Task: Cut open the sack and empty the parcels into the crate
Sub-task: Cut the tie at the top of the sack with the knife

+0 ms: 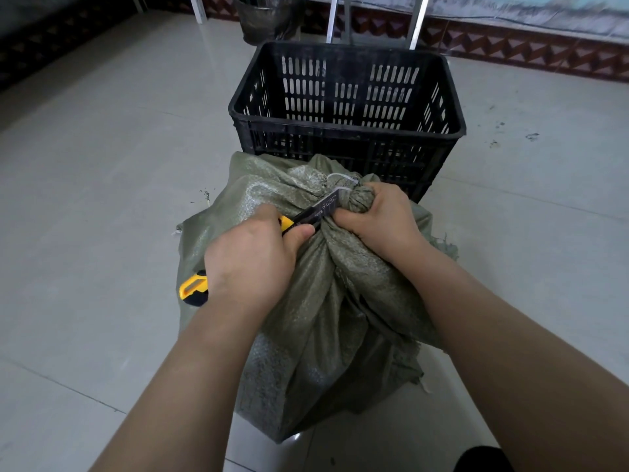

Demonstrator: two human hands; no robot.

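A bulging green woven sack [316, 335] stands on the tiled floor just in front of me. Its neck is bunched and tied with a white cord [342, 178]. My right hand [377, 216] grips the bunched neck. My left hand [253, 257] holds a yellow and black utility knife [193, 288]; its blade [323, 207] points at the neck right under the tie. Behind the sack stands a black slotted plastic crate [347, 100], which looks empty. No parcels show; the sack hides its contents.
A dark bucket [269, 17] stands at the back, left of the crate. Metal legs [418, 22] rise behind the crate by a patterned wall base. Pale floor tiles spread to the left and right. A dark shoe tip [483, 459] shows at the bottom right.
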